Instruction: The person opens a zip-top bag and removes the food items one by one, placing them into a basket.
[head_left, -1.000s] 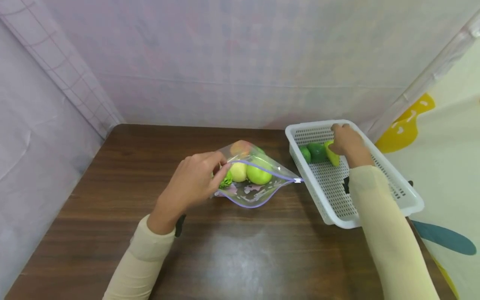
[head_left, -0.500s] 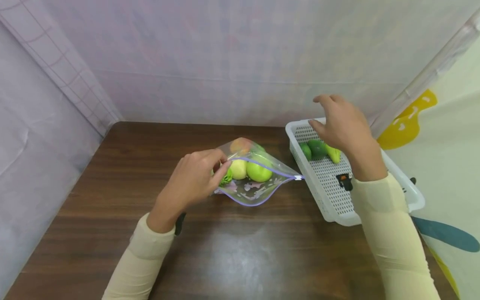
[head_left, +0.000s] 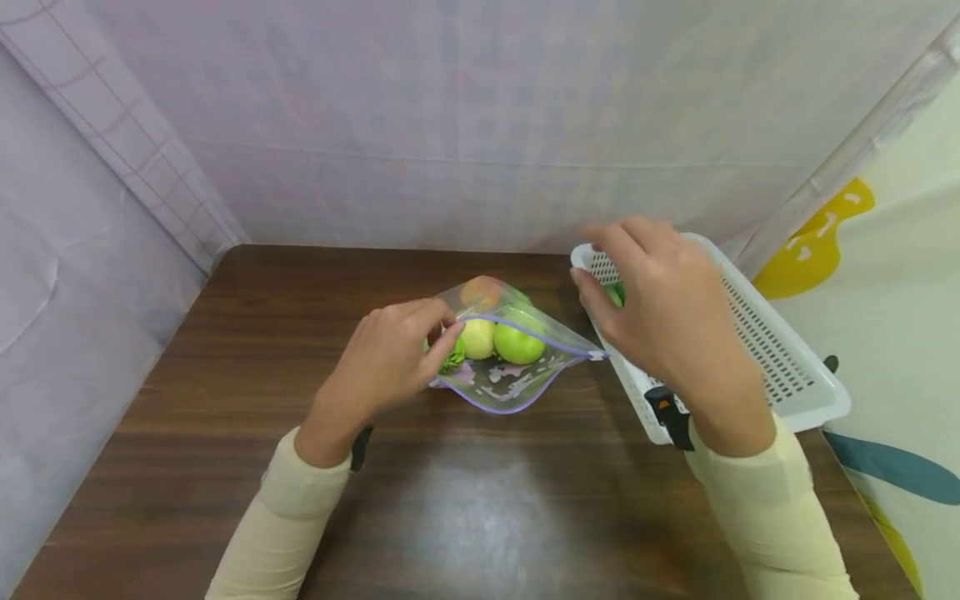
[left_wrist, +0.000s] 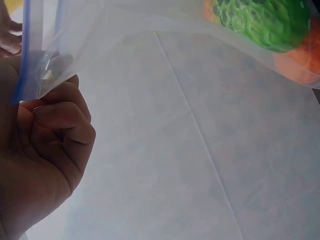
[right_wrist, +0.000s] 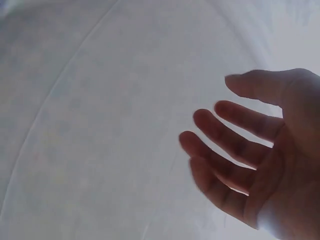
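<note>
My left hand (head_left: 397, 354) pinches the edge of a clear zip bag (head_left: 517, 387) with a purple seal; the left wrist view shows its fingers (left_wrist: 65, 117) curled at that edge. The bag's mouth gapes toward me. Inside sit a green apple (head_left: 519, 343), a pale yellow-green round fruit (head_left: 477, 339), an orange-red fruit (head_left: 481, 293) and a leafy green piece (head_left: 453, 354). Above the white basket (head_left: 813, 404) hovers my right hand (head_left: 667, 308), its fingers loosely spread and holding nothing, as the right wrist view shows. It hides most of the basket's contents; a green piece (head_left: 617, 293) peeks out.
The brown wooden table (head_left: 480, 508) carries the bag in the middle and the basket at its right edge. The bag's slider end lies against the basket's left side. A pale cloth wall (head_left: 465, 150) rises behind the table.
My right hand came up out of the basket, leaving the yellow-green piece there, then moved left and nearer to me over the basket. My left hand has kept its hold on the bag.
</note>
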